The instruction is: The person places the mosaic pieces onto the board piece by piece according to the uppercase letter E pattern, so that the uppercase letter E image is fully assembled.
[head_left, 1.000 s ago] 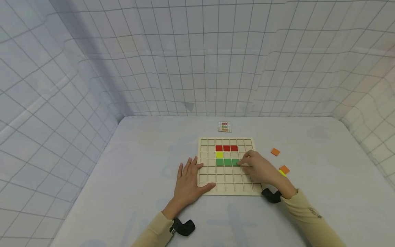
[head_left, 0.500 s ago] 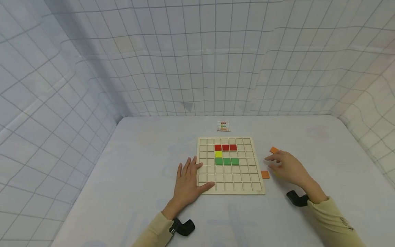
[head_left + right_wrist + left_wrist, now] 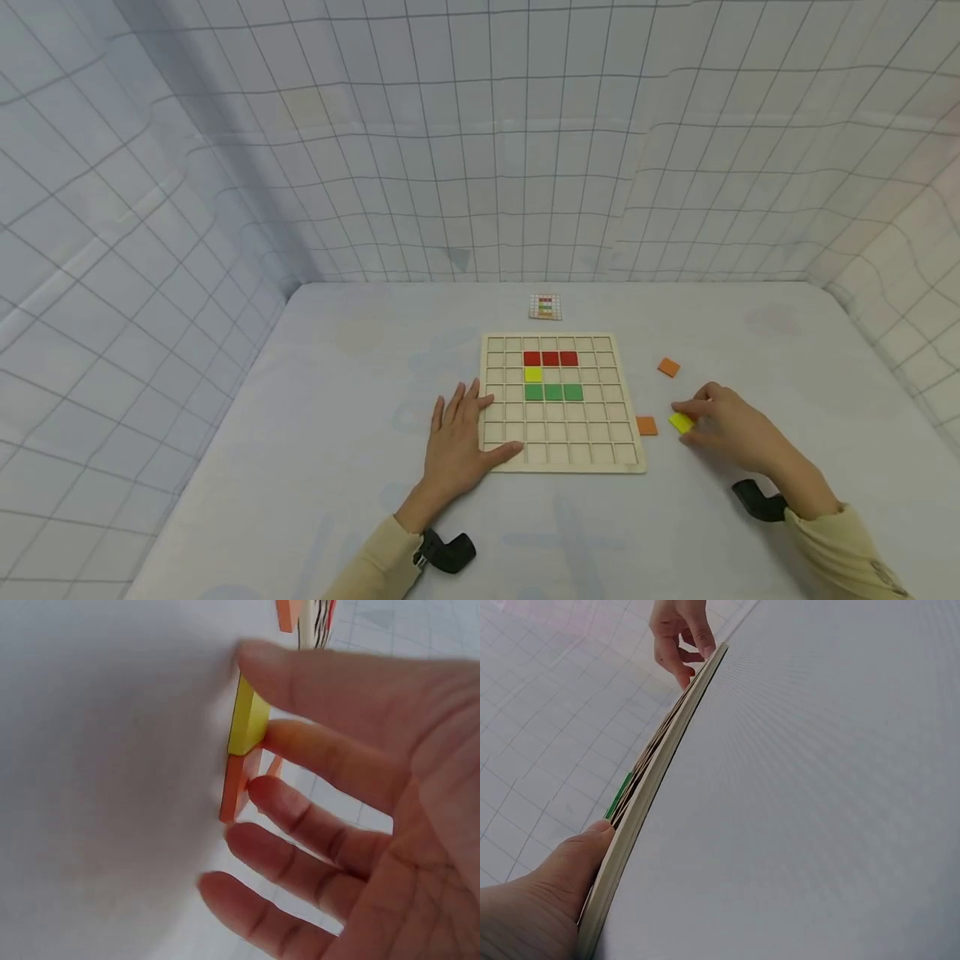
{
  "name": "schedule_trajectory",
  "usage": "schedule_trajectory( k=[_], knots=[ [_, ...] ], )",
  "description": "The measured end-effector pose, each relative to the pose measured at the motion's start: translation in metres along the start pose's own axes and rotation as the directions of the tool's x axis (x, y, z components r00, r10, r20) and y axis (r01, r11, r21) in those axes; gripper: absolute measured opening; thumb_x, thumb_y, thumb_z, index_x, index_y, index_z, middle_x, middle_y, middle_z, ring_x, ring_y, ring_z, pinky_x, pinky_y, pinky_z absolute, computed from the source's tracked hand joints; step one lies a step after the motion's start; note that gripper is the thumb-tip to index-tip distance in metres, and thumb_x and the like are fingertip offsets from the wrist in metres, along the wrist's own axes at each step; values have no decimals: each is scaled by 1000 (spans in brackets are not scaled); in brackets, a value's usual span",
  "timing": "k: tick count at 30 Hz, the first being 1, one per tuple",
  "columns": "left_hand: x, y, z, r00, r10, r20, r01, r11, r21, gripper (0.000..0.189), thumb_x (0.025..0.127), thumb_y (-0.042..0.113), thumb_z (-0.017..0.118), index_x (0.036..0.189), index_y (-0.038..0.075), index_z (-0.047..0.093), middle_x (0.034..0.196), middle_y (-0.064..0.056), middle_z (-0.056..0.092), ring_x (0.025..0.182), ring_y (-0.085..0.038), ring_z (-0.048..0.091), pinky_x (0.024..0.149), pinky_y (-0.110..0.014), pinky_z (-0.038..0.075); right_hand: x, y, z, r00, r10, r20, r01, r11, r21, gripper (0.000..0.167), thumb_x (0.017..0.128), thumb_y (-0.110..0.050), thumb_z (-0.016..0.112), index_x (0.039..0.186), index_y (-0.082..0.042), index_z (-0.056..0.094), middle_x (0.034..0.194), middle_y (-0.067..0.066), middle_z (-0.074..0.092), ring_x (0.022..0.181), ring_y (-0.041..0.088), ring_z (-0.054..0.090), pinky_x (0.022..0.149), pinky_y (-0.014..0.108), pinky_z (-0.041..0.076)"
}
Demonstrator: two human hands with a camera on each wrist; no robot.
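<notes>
A cream grid board (image 3: 577, 457) holds three red tiles (image 3: 551, 358) in a row, one yellow tile (image 3: 532, 375) and three green tiles (image 3: 553, 392). My left hand (image 3: 455, 450) rests on its left side with fingers spread, the thumb lying over the near-left part. Right of the board, my right hand (image 3: 731, 429) has thumb and index finger at opposite edges of a loose yellow tile (image 3: 681, 422), pinching it on the table. An orange tile (image 3: 234, 784) adjoins that yellow one in the right wrist view, mostly hidden by the hand from above.
One orange tile (image 3: 647, 426) lies against the board's right edge, and another orange tile (image 3: 669, 367) sits farther back. Behind the board lies a small card (image 3: 545, 307) printed with a coloured grid pattern. Grid-patterned curtains (image 3: 480, 167) enclose the white table.
The right hand has left the rightmost green tile, moved right off the board and come down around the loose yellow tile. My left hand has stayed in place.
</notes>
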State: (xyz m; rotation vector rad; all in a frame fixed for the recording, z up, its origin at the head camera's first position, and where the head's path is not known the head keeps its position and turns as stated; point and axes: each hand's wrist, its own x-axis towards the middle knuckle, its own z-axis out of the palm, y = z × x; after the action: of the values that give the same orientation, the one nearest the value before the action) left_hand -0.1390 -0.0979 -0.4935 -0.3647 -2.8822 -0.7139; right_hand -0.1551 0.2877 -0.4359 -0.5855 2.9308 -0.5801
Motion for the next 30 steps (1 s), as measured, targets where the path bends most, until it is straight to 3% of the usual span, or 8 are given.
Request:
schedule_trajectory(
  k=[5, 10, 15, 22, 30],
  knots=[
    [0, -1, 2, 1000, 9, -7, -9, 1000, -1, 84, 77, 67, 63, 136, 10, 44, 154, -9, 24, 142, -25, 14, 112, -46, 1, -7, -4, 0, 997, -81, -10, 80, 993, -91, 39, 77, -13, 78, 114, -3, 69, 96, 4, 51, 81, 17, 47, 60, 29, 43],
    [1, -1, 1, 1000, 12, -16, -12, 1000, 7, 85, 76, 67, 62, 136, 10, 44, 154, -9, 24, 142, -25, 14, 112, -46, 2, -10, -1, -1, 988, -152, -20, 148, 982, -116, 36, 75, -3, 79, 110, -4, 70, 97, 2, 54, 81, 14, 52, 61, 29, 47],
    [0, 0, -1, 1000, 3, -9, -3, 1000, 7, 85, 76, 68, 62, 136, 11, 45, 153, -9, 25, 142, -25, 14, 112, -46, 2, -8, -1, -1, 987, -159, 0, 158, 980, -121, 36, 73, 3, 77, 108, -2, 70, 96, 0, 55, 79, 11, 54, 61, 28, 48],
    [-1, 3, -3, 1000, -23, 4, 23, 1000, -17, 84, 76, 66, 64, 136, 10, 45, 153, -9, 26, 142, -26, 14, 112, -47, 2, -1, -4, -1, 978, -206, -40, 194, 960, -200, 28, 68, 1, 81, 95, -4, 74, 80, -8, 53, 69, 7, 51, 60, 25, 48],
    [0, 4, -3, 1000, -11, -20, 11, 1000, -19, 84, 75, 64, 66, 135, 9, 46, 152, -11, 29, 141, -29, 17, 111, -50, 5, 7, -7, 0, 988, -152, -41, 144, 976, -162, 23, 70, 0, 81, 88, -9, 69, 81, -6, 51, 71, 10, 50, 63, 30, 48]
  ],
)
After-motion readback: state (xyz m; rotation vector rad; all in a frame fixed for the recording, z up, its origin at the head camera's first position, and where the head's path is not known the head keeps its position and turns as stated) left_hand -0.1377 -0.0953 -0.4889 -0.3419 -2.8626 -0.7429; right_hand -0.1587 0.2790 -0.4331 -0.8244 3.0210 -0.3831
